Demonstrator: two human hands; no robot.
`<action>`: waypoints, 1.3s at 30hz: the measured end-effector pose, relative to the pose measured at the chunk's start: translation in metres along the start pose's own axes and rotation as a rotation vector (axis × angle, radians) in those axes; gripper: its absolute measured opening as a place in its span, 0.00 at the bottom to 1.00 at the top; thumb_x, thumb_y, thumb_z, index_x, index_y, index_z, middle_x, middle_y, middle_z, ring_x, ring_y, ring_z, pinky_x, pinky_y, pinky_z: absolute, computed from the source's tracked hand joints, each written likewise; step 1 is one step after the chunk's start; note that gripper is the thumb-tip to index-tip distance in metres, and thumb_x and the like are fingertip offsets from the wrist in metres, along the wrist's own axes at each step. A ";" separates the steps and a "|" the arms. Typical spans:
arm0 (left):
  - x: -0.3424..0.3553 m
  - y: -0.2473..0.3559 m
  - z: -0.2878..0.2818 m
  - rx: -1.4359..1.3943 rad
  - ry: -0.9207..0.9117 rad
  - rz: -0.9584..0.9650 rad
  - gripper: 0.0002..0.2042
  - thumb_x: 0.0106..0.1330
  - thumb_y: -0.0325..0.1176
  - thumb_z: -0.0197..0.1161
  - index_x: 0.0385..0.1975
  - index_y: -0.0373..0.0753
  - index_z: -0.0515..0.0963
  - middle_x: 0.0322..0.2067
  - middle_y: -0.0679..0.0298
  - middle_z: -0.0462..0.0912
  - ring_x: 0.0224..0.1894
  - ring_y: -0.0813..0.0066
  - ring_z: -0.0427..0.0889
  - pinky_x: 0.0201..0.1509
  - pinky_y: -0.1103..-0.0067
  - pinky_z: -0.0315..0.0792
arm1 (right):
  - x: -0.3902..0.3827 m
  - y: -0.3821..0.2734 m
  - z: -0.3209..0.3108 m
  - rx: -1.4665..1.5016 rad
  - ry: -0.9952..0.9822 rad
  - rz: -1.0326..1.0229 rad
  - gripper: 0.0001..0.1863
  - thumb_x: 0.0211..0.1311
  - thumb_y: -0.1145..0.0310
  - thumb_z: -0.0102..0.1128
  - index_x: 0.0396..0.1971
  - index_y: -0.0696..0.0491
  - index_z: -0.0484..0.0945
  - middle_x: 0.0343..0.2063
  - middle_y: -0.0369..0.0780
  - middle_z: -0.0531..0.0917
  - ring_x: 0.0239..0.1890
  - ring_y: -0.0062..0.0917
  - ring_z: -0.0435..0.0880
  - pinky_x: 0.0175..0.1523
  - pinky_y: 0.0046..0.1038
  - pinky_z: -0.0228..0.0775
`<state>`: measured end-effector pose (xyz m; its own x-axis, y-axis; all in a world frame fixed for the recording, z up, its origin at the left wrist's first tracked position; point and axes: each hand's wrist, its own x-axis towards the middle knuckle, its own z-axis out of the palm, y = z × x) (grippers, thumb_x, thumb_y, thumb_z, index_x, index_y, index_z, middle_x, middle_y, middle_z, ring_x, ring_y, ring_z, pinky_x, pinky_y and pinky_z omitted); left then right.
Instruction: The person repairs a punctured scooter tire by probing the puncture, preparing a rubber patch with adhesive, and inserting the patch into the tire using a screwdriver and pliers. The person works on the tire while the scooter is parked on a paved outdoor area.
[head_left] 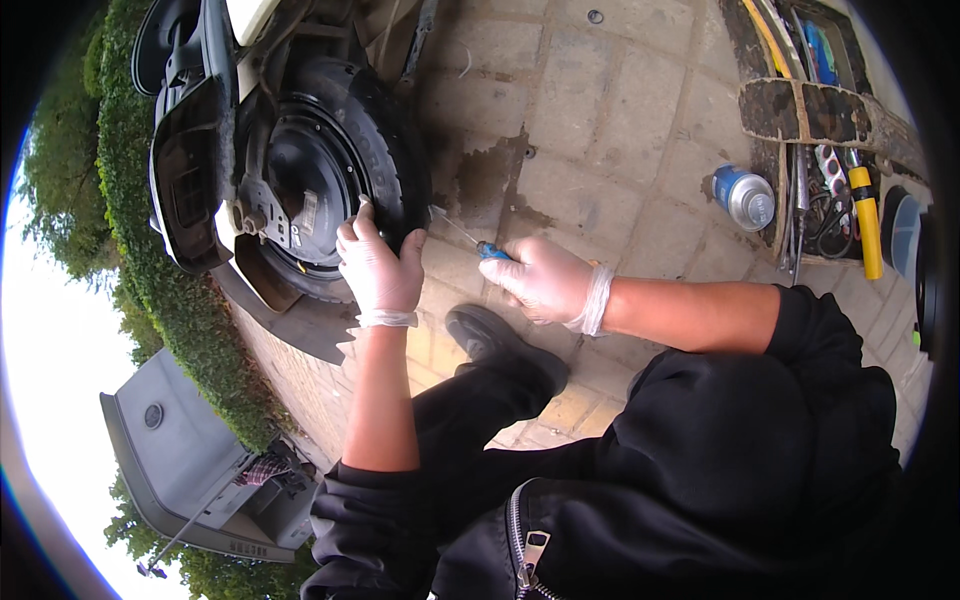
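Note:
A black tyre (385,135) on a dark hub wheel (300,190) stands at the upper left, fitted to a scooter-like vehicle. My left hand (381,268), in a thin whitish glove, grips the tyre's near side, its fingers over the sidewall by the rim and its thumb toward the tread. In my right hand (545,282), gloved the same way, is a blue-handled screwdriver (490,250). Its thin metal shaft points left to the tread; whether the tip touches the rubber I cannot tell. My right fingers are wrapped round the handle, hiding most of it.
A blue and silver can (744,197) lies on the paving at the right. Beside it is a worn open tool bag (800,112) with several tools, among them a yellow-handled one (866,222). My shoe (505,345) is below the wheel. A hedge (165,240) runs along the left.

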<state>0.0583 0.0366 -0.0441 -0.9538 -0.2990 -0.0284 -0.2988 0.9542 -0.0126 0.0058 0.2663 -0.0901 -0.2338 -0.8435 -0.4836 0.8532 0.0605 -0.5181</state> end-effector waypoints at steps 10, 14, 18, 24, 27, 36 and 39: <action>0.001 0.000 0.000 0.001 0.007 -0.001 0.37 0.53 0.39 0.76 0.62 0.33 0.67 0.50 0.48 0.71 0.54 0.45 0.71 0.55 0.58 0.69 | -0.016 -0.009 0.000 0.239 -0.033 0.165 0.19 0.75 0.54 0.54 0.35 0.58 0.73 0.19 0.34 0.69 0.11 0.15 0.57 0.18 0.23 0.50; 0.001 -0.001 0.000 0.003 0.009 0.007 0.37 0.53 0.39 0.76 0.62 0.33 0.67 0.50 0.48 0.71 0.53 0.46 0.71 0.55 0.57 0.69 | -0.019 -0.006 -0.005 0.210 -0.051 0.157 0.19 0.75 0.54 0.54 0.35 0.57 0.72 0.19 0.34 0.69 0.12 0.15 0.58 0.18 0.23 0.51; 0.001 0.000 0.000 0.005 0.021 0.016 0.37 0.54 0.40 0.76 0.62 0.33 0.67 0.49 0.49 0.71 0.53 0.46 0.72 0.54 0.58 0.69 | -0.021 -0.007 -0.008 0.159 -0.055 0.140 0.18 0.75 0.54 0.53 0.35 0.57 0.72 0.20 0.34 0.70 0.12 0.14 0.59 0.18 0.23 0.53; 0.001 0.000 0.001 0.008 0.015 0.010 0.37 0.54 0.40 0.76 0.62 0.33 0.67 0.49 0.49 0.71 0.53 0.47 0.72 0.55 0.58 0.69 | -0.022 -0.006 -0.006 0.121 -0.038 0.131 0.18 0.76 0.55 0.53 0.35 0.56 0.72 0.20 0.35 0.72 0.13 0.14 0.60 0.18 0.22 0.54; 0.001 -0.002 0.002 0.011 0.015 0.014 0.37 0.54 0.40 0.76 0.62 0.33 0.67 0.49 0.49 0.71 0.53 0.47 0.72 0.55 0.58 0.69 | -0.023 -0.004 -0.007 0.088 -0.038 0.129 0.18 0.76 0.55 0.53 0.35 0.57 0.72 0.20 0.35 0.72 0.13 0.14 0.61 0.18 0.22 0.54; 0.001 -0.001 0.001 0.007 0.012 0.005 0.37 0.54 0.40 0.76 0.62 0.34 0.66 0.49 0.49 0.71 0.53 0.47 0.72 0.55 0.58 0.69 | -0.023 -0.003 -0.007 0.013 -0.032 0.102 0.20 0.75 0.53 0.54 0.34 0.57 0.72 0.21 0.36 0.72 0.14 0.14 0.62 0.18 0.22 0.55; 0.001 0.000 0.000 0.007 0.010 0.003 0.37 0.54 0.40 0.76 0.63 0.34 0.66 0.49 0.49 0.71 0.53 0.47 0.72 0.55 0.58 0.69 | -0.023 -0.003 -0.007 0.003 -0.032 0.105 0.20 0.76 0.53 0.54 0.34 0.57 0.71 0.20 0.36 0.72 0.14 0.14 0.62 0.18 0.22 0.55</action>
<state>0.0575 0.0363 -0.0444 -0.9549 -0.2965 -0.0187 -0.2961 0.9550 -0.0193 0.0052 0.2894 -0.0827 -0.1282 -0.8492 -0.5122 0.8734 0.1480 -0.4640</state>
